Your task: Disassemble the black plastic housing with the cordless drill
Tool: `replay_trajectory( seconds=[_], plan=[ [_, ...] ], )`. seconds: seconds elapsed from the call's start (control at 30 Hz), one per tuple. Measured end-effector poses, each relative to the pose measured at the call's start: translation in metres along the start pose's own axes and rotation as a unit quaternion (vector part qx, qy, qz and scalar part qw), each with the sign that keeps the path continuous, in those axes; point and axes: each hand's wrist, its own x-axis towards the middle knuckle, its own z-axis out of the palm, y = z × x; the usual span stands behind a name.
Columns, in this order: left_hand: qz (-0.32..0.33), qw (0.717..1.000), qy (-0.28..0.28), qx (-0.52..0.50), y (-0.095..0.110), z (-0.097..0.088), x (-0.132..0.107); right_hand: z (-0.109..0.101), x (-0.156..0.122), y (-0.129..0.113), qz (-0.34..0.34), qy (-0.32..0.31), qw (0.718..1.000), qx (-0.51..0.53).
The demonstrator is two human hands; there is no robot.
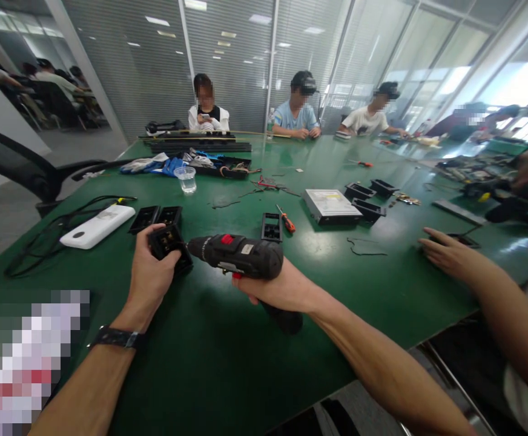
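My left hand (152, 269), with a dark band at the wrist, is closed around a black plastic socket box (166, 242) that has brass-coloured parts inside. In my right hand (282, 284) is a black cordless drill (241, 254) with red switches, held by its grip and pointing left. The drill's chuck is at the right side of the box; whether the bit touches it I cannot tell. Two similar black boxes (143, 219) sit just behind my left hand. Beyond the drill lie a black frame (271, 226) and a screwdriver (286, 221) with an orange handle.
A white power bank (98, 227) and black cable (32, 251) lie at left. Behind are a clear cup (186, 180), gloves (155, 165), a silver disc drive (331, 206) and several black boxes (368, 209). A co-worker's hand (450, 254) rests at right; other people sit across the green table (191, 363).
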Motion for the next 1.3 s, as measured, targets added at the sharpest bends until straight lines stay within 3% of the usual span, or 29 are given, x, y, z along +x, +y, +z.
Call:
replay_trajectory(
  seconds=[0.3,0.8,1.3],
  plan=[
    [0.004,1.0,-0.002,0.01,-0.001,-0.001,0.0,0.001,-0.002,-0.002,-0.018,0.003,1.0,-0.008],
    [0.046,0.997,-0.033,-0.059,-0.008,0.0,-0.001,0.007,-0.004,0.008,0.02,0.013,0.999,-0.029],
    [0.055,0.994,-0.033,-0.092,-0.005,0.0,-0.005,0.005,0.001,0.01,-0.014,0.013,0.989,-0.149]
  ],
)
